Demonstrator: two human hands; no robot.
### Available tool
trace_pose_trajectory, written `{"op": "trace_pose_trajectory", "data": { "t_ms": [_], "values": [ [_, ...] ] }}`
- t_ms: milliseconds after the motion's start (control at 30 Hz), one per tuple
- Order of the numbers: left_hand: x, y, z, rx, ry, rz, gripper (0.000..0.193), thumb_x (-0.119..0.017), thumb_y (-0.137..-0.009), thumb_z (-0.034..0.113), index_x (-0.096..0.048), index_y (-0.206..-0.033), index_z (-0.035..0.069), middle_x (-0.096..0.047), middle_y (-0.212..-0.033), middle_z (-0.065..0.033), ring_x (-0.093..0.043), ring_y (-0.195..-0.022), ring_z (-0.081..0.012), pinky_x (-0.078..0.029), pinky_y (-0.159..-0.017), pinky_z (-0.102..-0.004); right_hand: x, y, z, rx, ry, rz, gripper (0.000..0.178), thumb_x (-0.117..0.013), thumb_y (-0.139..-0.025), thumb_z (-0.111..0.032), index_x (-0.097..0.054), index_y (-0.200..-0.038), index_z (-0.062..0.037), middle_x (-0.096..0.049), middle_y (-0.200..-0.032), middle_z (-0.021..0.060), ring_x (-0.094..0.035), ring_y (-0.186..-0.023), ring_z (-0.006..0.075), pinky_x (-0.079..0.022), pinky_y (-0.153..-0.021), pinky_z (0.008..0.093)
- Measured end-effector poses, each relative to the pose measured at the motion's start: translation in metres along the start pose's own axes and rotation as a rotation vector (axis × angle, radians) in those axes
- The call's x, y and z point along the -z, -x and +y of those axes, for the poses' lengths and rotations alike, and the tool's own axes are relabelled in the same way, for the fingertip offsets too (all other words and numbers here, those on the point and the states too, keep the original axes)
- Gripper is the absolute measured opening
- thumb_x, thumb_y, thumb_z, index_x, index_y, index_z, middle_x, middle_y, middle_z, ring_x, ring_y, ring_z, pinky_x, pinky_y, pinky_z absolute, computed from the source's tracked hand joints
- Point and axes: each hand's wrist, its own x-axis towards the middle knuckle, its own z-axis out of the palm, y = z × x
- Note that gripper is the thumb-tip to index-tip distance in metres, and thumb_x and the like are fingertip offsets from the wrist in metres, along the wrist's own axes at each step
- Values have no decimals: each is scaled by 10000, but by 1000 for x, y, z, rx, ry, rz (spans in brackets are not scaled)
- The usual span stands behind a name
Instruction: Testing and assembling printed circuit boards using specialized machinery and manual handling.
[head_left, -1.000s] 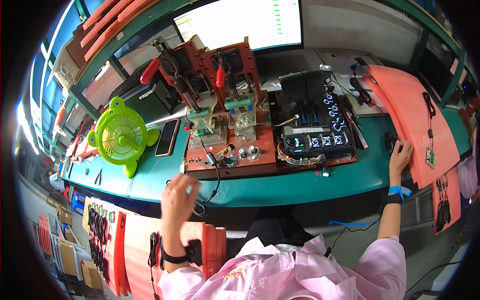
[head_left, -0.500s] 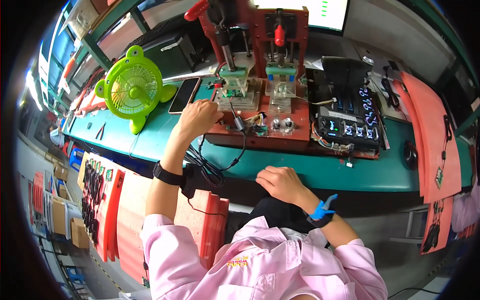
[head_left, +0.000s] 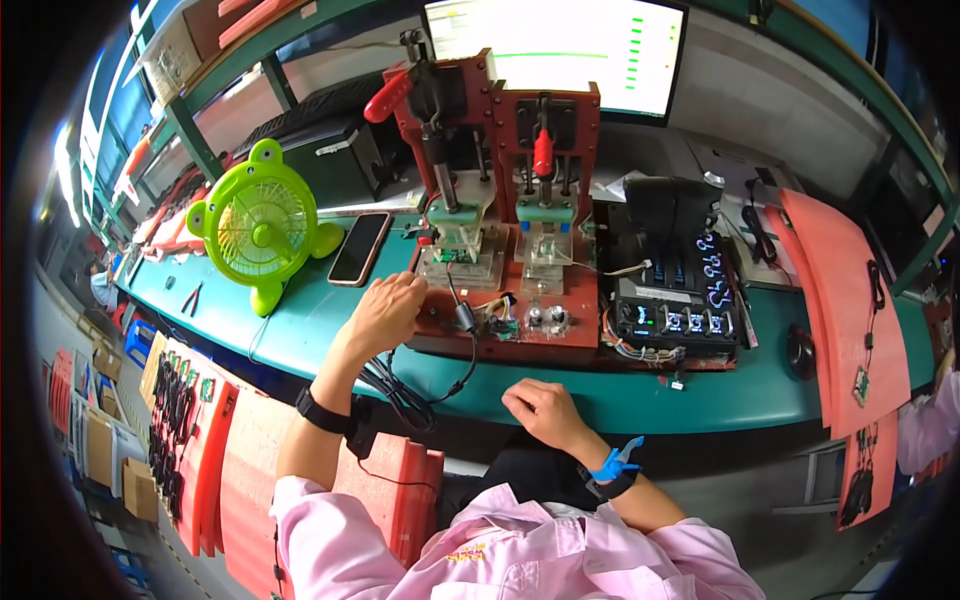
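My left hand (head_left: 388, 312) is at the left edge of a red test fixture (head_left: 455, 330), fingers curled down; what they hold, if anything, is hidden. Just beyond it, a small green circuit board (head_left: 458, 257) sits in the clear plastic nest under the left press, whose red-handled lever (head_left: 388, 97) points up and left. A black cable with a thick bead (head_left: 465, 317) runs from the board down over the fixture's front to a coil (head_left: 400, 395) beside my left wrist. My right hand (head_left: 545, 412), loosely closed with nothing visible in it, rests at the bench's front edge.
A second press with a red handle (head_left: 543, 153) stands to the right, beside a black meter box (head_left: 675, 320) with lit digits. Left are a phone (head_left: 360, 248) and green fan (head_left: 262, 235). Pink foam sheets (head_left: 840, 300) lie right; boards with cables hang on foam (head_left: 205, 450) lower left.
The view has tilted up, so the scene sits lower and more of the monitor shows. My left hand stays by the fixture's left edge; my right hand remains closed near the bench edge.
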Motion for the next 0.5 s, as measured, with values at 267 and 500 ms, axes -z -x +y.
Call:
{"op": "trace_pose_trajectory", "data": {
  "t_ms": [267, 500],
  "values": [
    [1, -3, 5, 6, -84, -14, 87, -542, -711, 77, -497, -679, 10, -509, -698, -131, -521, -715, -314, -403, -612, -391, 0, -1, 3, 13, -13, 23, 116, -559, -776, -124, -547, -701, -36, -573, -685, 96, -560, -598, 290, -439, -509, 361],
    [-2, -4, 20, 244, -114, 74, 168, -557, -748, 150, -528, -657, 12, -568, -706, -150, -567, -698, -312, -442, -594, -385, 0, 1, 5, 19, -21, 30, 116, -560, -775, -125, -541, -701, -38, -571, -681, 94, -560, -603, 287, -436, -510, 362]
  ]
}}
